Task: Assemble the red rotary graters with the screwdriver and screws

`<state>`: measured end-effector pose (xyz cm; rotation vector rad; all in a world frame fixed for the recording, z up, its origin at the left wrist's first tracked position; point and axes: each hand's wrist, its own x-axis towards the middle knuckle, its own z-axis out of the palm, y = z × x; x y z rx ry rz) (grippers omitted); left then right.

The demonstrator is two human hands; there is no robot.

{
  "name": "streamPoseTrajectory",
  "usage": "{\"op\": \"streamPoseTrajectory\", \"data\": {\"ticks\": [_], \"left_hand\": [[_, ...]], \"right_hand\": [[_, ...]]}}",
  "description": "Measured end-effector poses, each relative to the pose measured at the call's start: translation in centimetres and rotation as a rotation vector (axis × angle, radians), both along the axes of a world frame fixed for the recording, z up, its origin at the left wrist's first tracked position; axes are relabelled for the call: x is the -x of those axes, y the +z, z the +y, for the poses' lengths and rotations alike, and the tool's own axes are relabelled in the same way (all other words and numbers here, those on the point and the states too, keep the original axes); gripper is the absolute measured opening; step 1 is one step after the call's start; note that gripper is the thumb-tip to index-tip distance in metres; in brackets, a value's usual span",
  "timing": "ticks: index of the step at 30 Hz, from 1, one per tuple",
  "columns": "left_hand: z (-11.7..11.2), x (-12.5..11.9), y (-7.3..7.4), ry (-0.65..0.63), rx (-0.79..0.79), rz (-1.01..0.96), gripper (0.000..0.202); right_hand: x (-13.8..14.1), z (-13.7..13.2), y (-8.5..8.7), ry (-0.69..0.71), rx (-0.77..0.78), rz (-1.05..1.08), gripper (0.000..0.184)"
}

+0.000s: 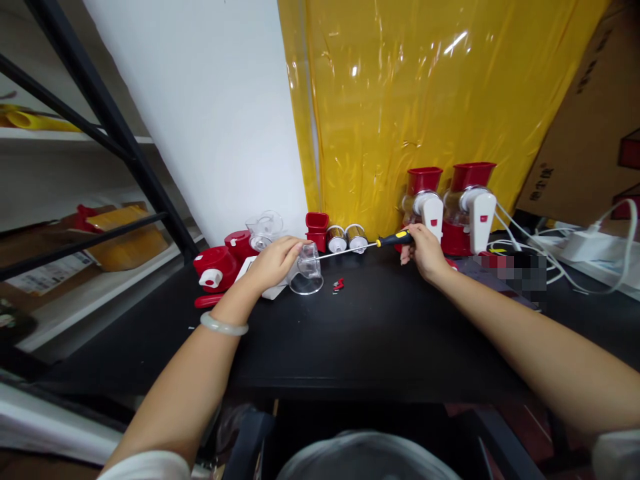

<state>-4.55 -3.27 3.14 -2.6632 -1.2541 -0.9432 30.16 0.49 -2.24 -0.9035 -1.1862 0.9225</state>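
My right hand (425, 253) is closed round the black and yellow handle of a screwdriver (395, 239). Its long shaft points left, with the tip reaching a clear plastic housing (306, 277). Fingers of my left hand (280, 260) grip the top of that housing, which rests on the black table; part of it is hidden by the hand. Just right of the housing lie a small red part (339, 284) and a few tiny metal pieces, probably too small to name. Behind the shaft are two metal grater drums (357, 238) and a red hopper (317, 229).
Two red and white rotary graters (470, 213) stand at the back right. Red bases (218, 268) and another clear housing (265, 228) sit at the left. White cables and a power strip (605, 257) lie far right. A yellow plastic curtain (400, 100) hangs behind the black table (370, 340).
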Motion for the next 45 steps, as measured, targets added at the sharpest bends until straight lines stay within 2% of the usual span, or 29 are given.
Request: {"op": "streamPoseTrajectory", "data": {"ticks": [7,13,25,33,45], "left_hand": [[0.28,0.08,-0.17,-0.008,-0.017,0.003,0.045],[0.11,0.02,-0.06,-0.003,-0.012,0.001,0.046],[0.23,0.18,-0.18,-0.009,-0.013,0.003,0.044],[0.02,-0.05,-0.01,0.0,-0.008,0.002,0.045],[-0.1,-0.12,0.07,0.004,0.003,0.002,0.047]], "right_hand": [[-0.4,-0.2,-0.31,0.162,-0.058,0.067,0.034],[-0.35,-0.16,-0.27,0.137,-0.055,0.057,0.035],[-0.14,-0.25,0.12,0.036,-0.017,-0.003,0.027],[-0.3,-0.14,-0.2,0.114,-0.007,0.027,0.032],[0.05,0.06,-0.26,0.024,-0.023,0.031,0.032]]}}
